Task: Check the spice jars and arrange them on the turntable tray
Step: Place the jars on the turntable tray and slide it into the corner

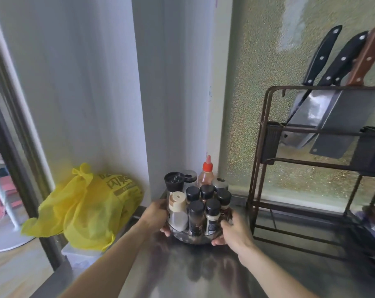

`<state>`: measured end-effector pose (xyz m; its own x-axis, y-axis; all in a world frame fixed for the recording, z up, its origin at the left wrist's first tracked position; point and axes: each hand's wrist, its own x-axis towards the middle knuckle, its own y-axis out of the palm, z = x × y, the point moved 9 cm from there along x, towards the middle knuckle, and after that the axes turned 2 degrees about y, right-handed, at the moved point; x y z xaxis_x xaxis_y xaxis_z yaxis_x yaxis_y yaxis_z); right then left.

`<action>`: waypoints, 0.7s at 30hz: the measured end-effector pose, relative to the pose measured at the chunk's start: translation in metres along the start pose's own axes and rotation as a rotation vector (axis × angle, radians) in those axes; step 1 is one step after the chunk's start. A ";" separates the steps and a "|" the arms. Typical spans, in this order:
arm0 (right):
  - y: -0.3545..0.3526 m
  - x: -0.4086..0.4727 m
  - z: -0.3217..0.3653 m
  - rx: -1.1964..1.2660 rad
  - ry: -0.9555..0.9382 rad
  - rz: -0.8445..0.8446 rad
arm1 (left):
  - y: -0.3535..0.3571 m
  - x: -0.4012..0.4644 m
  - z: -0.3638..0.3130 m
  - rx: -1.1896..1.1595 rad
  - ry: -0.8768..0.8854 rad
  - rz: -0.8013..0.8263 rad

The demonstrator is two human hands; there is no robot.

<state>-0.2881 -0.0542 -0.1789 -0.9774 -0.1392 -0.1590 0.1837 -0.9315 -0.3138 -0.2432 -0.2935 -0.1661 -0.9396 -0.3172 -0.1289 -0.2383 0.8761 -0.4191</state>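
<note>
Grip: both hands were on the turntable tray point(200, 239), my left hand point(155, 216) cupped round its left wall and my right hand point(233, 232) curled under the right rim, fingers closed on it, not on any jar.
Why 2 hands: guessing 1 on each side kept the tray level so nothing tipped while it got turned or slid.
Tray spot: sat on the steel counter point(203, 274), tucked near the back corner by the wall.
Spice jars: about 5 black-capped jars point(196, 218) packed upright at the front, touching each other.
Taller stuff: beige-capped bottle point(177, 211) on the left, red-capped bottle point(207, 175) at the back, prob so short ones stayed readable.
Neighbours: knife rack point(324, 175) to the right, yellow bag point(85, 207) off to the left, both apart from the tray.
Progress: looked mostly arranged tbh.
</note>
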 end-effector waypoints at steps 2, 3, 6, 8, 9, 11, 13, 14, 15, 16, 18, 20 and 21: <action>0.002 0.012 -0.004 0.002 -0.001 -0.003 | 0.003 0.011 0.004 -0.003 -0.004 0.000; 0.003 0.017 -0.007 0.003 0.005 -0.005 | 0.004 0.015 0.006 -0.005 -0.012 -0.005; 0.008 0.031 -0.020 0.011 0.032 -0.007 | 0.006 0.026 0.015 -0.017 -0.046 -0.018; 0.009 0.037 -0.025 0.029 0.034 -0.017 | 0.007 0.030 0.019 -0.013 -0.053 -0.028; 0.010 0.039 -0.029 0.044 0.043 -0.019 | 0.008 0.032 0.021 -0.008 -0.046 -0.028; 0.012 0.041 -0.035 0.078 0.066 -0.010 | 0.010 0.032 0.022 0.019 -0.025 -0.041; 0.012 0.036 -0.034 0.109 0.075 0.005 | 0.009 0.030 0.027 0.001 -0.028 -0.064; 0.010 0.032 -0.031 0.102 0.065 0.007 | 0.007 0.027 0.029 -0.011 -0.033 -0.080; 0.007 0.024 -0.026 0.080 0.055 0.009 | 0.006 0.021 0.028 -0.005 -0.023 -0.101; 0.003 0.018 -0.023 0.053 0.045 0.009 | 0.003 0.015 0.024 0.030 0.010 -0.134; -0.006 0.000 -0.013 -0.001 0.015 0.008 | -0.005 -0.002 0.006 0.176 0.102 -0.230; -0.017 -0.020 -0.004 -0.061 -0.038 0.001 | -0.007 -0.027 -0.014 0.317 0.165 -0.309; -0.023 -0.030 -0.003 -0.087 -0.046 0.004 | -0.006 -0.039 -0.022 0.349 0.193 -0.327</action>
<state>-0.2626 -0.0278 -0.1700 -0.9801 -0.1597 -0.1176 0.1936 -0.8986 -0.3937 -0.2108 -0.2781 -0.1390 -0.8656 -0.4531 0.2133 -0.4620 0.5581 -0.6893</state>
